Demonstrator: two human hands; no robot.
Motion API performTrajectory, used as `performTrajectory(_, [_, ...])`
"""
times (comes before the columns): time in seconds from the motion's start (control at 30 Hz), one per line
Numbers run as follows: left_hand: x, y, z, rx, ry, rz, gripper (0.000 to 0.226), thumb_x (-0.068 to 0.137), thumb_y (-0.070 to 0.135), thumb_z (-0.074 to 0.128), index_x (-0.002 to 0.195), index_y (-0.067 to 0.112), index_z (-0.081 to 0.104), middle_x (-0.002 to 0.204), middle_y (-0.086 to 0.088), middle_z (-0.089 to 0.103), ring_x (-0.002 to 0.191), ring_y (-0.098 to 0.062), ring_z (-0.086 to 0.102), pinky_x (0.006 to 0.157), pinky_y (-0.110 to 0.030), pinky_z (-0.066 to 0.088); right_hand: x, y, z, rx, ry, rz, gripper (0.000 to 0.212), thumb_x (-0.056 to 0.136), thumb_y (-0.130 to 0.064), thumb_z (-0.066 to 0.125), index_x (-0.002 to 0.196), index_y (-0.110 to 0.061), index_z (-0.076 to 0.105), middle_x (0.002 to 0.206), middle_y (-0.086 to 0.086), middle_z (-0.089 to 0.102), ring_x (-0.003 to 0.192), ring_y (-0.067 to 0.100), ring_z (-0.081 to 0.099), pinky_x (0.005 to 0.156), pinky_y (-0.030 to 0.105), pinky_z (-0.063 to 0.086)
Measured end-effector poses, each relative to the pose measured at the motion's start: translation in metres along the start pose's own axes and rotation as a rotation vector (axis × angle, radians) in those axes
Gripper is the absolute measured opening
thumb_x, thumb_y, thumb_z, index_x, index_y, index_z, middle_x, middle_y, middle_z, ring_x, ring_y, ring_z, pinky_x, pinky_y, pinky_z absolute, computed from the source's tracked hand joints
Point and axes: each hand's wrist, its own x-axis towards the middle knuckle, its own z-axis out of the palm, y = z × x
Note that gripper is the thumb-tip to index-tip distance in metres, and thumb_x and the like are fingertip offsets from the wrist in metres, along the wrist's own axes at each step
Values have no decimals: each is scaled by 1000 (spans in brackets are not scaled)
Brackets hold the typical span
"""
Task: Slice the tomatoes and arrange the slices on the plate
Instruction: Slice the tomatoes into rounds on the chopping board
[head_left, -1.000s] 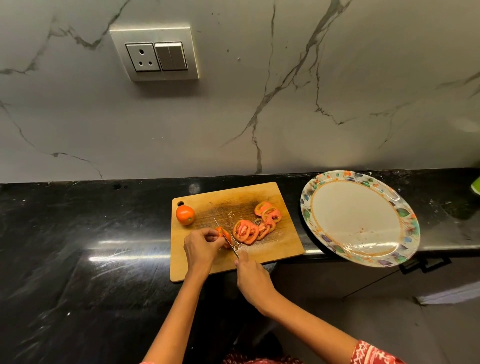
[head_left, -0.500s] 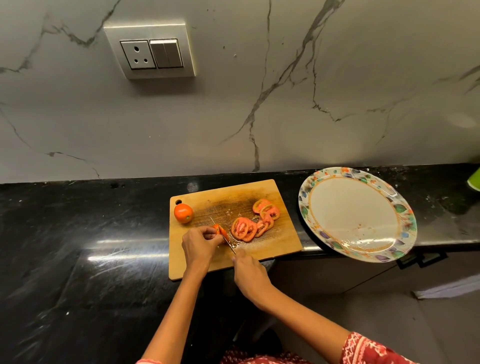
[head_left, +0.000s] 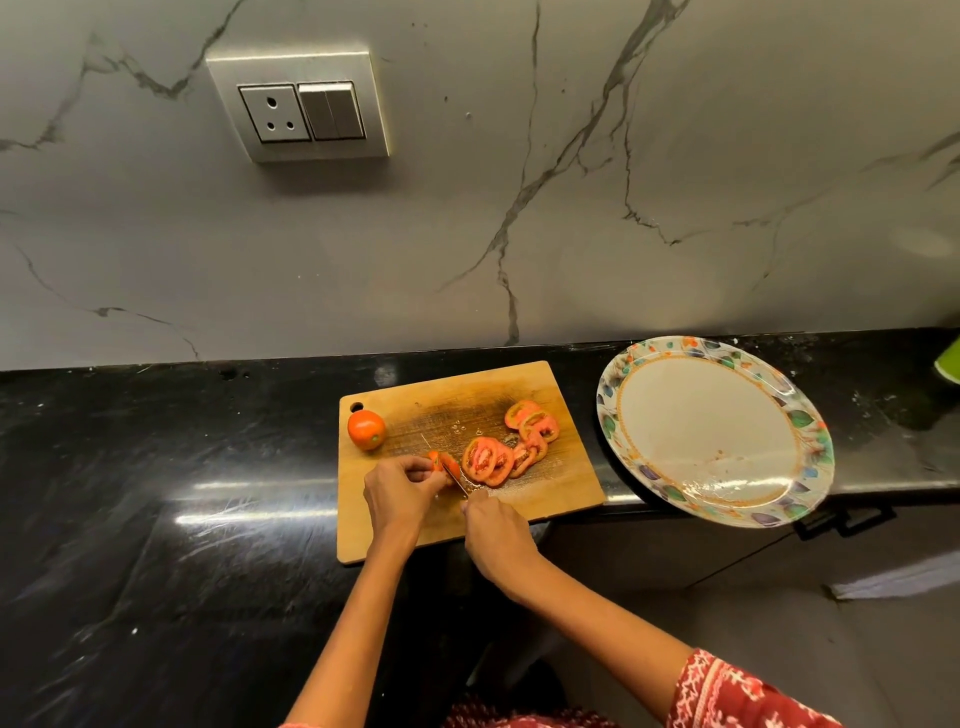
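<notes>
On the wooden cutting board (head_left: 545, 519) my left hand (head_left: 399, 491) pinches the small end piece of a tomato (head_left: 435, 461). My right hand (head_left: 496, 530) grips a knife (head_left: 451, 472) whose blade stands against that piece. Several cut tomato slices (head_left: 511, 441) lie overlapping to the right of the blade. A whole tomato (head_left: 366, 429) sits at the board's far left corner. The floral-rimmed plate (head_left: 618, 415) lies to the right of the board, with no slices on it.
The board and plate rest on a black stone counter (head_left: 156, 493); the plate overhangs the counter's front edge. A marble wall with a socket and switch panel (head_left: 298, 106) rises behind. A green object (head_left: 949, 361) shows at the far right edge.
The tomato piece under my left hand has become smaller and my hands stay close together at the board. The view has shifted slightly.
</notes>
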Motion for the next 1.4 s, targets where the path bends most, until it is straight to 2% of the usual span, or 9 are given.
performTrajectory(0.2, [5,-1,2,-11,-4,-33,11,70,7,75,81,8,73,73,-1,67,64,-6,58,61,-19,42,-6,12,-1,-55,-2,-15,28,103,-17,27,123,-3,42,119,13,59,113,28,58,88,34,46])
performTrajectory(0.43, [7,-3,5,-5,-18,-12,7,70,8,76,77,10,73,71,-1,68,61,0,56,56,-16,42,-1,8,1,-61,-21,-24,28,102,-8,29,124,0,42,121,16,56,114,30,57,89,36,46])
performTrajectory(0.6, [9,-7,4,-7,-11,-27,11,71,10,75,82,9,74,77,-4,70,66,-6,59,64,-21,46,1,10,-2,42,-18,16,30,103,-22,28,121,-3,44,118,16,59,111,31,57,86,37,46])
performTrajectory(0.77, [13,-3,3,-58,-3,13,15,72,8,73,87,7,73,81,-4,70,71,-8,61,61,-16,44,3,15,-8,117,5,35,34,103,-26,28,118,-2,47,112,18,60,107,34,57,80,38,44])
performTrajectory(0.93, [15,-2,12,-111,29,45,20,74,7,72,94,5,70,69,1,66,66,-6,61,61,-15,46,16,18,-12,295,-69,48,36,102,-24,31,97,-1,58,95,19,63,91,34,60,68,31,40])
performTrajectory(1.07, [18,-6,14,24,3,316,35,75,4,71,109,9,62,89,-3,68,83,-10,64,71,-13,45,24,22,-23,317,-133,69,38,103,-24,29,65,-21,34,60,-1,41,50,15,39,42,21,34])
performTrajectory(1.2, [36,-9,9,425,-127,707,26,72,5,74,94,15,67,107,-5,60,101,-18,55,71,-18,42,28,21,-27,326,-168,69,37,103,-23,30,68,-15,41,58,-1,40,48,10,36,38,9,38])
performTrajectory(1.27, [45,-9,6,519,-192,736,20,71,10,75,89,18,68,107,-2,60,101,-18,55,61,-16,41,29,22,-26,317,-186,63,39,103,-23,30,65,-16,38,58,0,41,48,10,37,37,9,37])
performTrajectory(1.4, [55,-13,6,548,-244,757,29,73,13,75,99,19,64,109,-1,59,102,-17,53,55,-15,42,31,25,-26,331,-206,72,38,102,-24,31,65,-19,35,62,0,41,50,10,38,37,9,37])
